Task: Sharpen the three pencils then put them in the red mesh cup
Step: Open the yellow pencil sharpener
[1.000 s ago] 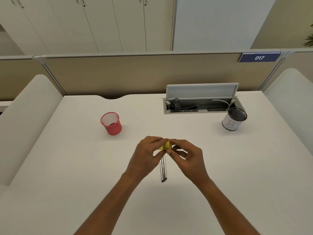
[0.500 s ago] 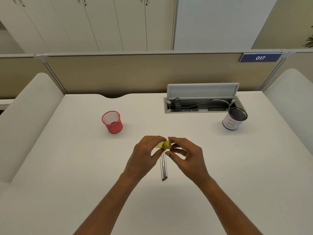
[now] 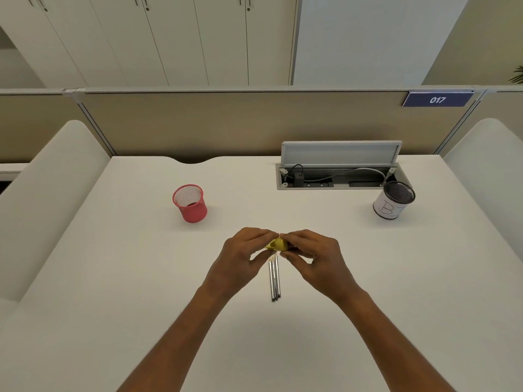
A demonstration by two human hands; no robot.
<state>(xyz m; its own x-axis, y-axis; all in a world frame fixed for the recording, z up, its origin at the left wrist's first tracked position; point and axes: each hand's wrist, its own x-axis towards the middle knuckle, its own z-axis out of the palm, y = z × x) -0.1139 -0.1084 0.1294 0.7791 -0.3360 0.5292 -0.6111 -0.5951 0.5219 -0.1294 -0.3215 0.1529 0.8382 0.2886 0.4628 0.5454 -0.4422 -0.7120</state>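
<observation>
A small yellow sharpener (image 3: 278,244) is held between both my hands over the middle of the white desk (image 3: 113,278). My left hand (image 3: 240,257) pinches its left side and my right hand (image 3: 312,256) pinches its right side. Below the hands, dark grey pencils (image 3: 274,278) lie side by side on the desk, pointing away from me; their far ends are hidden under my fingers. The red mesh cup (image 3: 190,203) stands upright at the left rear, apart from both hands.
A black mesh cup with a white label (image 3: 394,200) stands at the right rear. Behind it an open cable tray (image 3: 336,176) with its lid raised is set into the desk. A beige partition runs along the desk's far edge.
Both hands stay on the sharpener and their fingers have shifted a little around it. The pencils and the cups have not moved.
</observation>
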